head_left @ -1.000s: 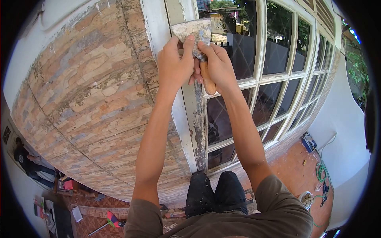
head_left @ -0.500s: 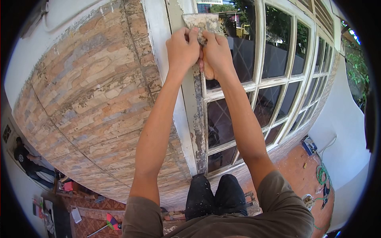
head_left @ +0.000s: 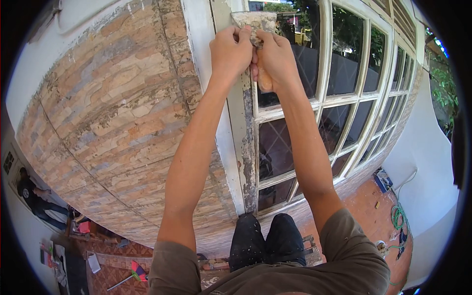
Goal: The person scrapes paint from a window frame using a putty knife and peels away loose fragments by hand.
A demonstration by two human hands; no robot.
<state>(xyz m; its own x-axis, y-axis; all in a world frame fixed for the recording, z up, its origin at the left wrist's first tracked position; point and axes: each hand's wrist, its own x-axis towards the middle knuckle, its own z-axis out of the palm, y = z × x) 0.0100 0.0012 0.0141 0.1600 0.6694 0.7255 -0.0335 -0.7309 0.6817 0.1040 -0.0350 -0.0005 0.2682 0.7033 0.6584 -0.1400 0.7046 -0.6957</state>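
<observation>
A wide, stained scraper blade [head_left: 260, 22] lies across the upper part of the peeling window frame [head_left: 250, 142]. My right hand [head_left: 276, 56] is closed around the scraper, whose wooden handle [head_left: 265, 78] shows below the fingers. Beside it, my left hand [head_left: 232, 53] pinches the left part of the blade near its base. Both hands are close together at the top of the frame. Bare, dark patches run down the frame below them.
Glass panes [head_left: 275, 147] in white bars are to the right, stone cladding [head_left: 118, 113] to the left. Another person [head_left: 37, 199] stands far left. A green hose [head_left: 398, 216] and blue box [head_left: 382, 180] lie on the floor at right.
Both hands and the scraper have shifted slightly right in view. The handle's lower end sits a little higher. Both hands keep their hold.
</observation>
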